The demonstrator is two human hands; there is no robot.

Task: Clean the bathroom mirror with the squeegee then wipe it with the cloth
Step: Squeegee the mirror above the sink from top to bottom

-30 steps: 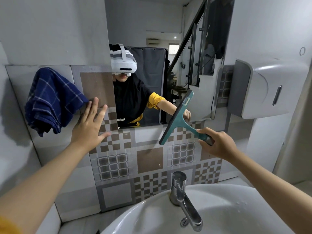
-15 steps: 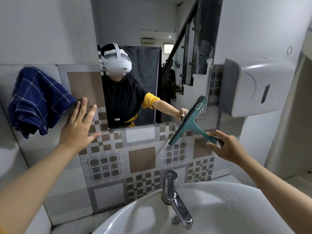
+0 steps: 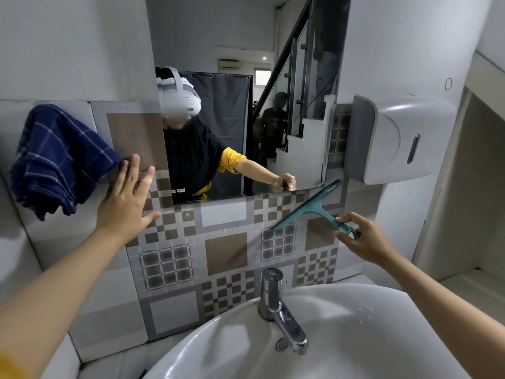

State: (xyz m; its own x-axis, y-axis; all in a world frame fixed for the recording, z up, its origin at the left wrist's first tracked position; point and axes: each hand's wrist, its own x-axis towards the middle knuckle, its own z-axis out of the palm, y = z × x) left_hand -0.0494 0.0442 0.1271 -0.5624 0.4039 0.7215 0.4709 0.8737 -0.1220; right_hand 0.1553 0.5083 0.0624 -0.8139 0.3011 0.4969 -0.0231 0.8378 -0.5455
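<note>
One cloth (image 3: 58, 160) (dark blue, checked) hangs on the wall left of the mirror (image 3: 246, 105). The left hand (image 3: 125, 201) lies open and flat on the tiles, fingers spread, below the mirror's left corner and touching the cloth's edge. One tap (image 3: 278, 307) and one basin (image 3: 355, 337) sit below the mirror. One squeegee (image 3: 308, 206) (teal) is tilted just below the mirror's right corner, its handle pinched by the right hand (image 3: 363, 236). One dispenser (image 3: 396, 138) is mounted right of the mirror.
</note>
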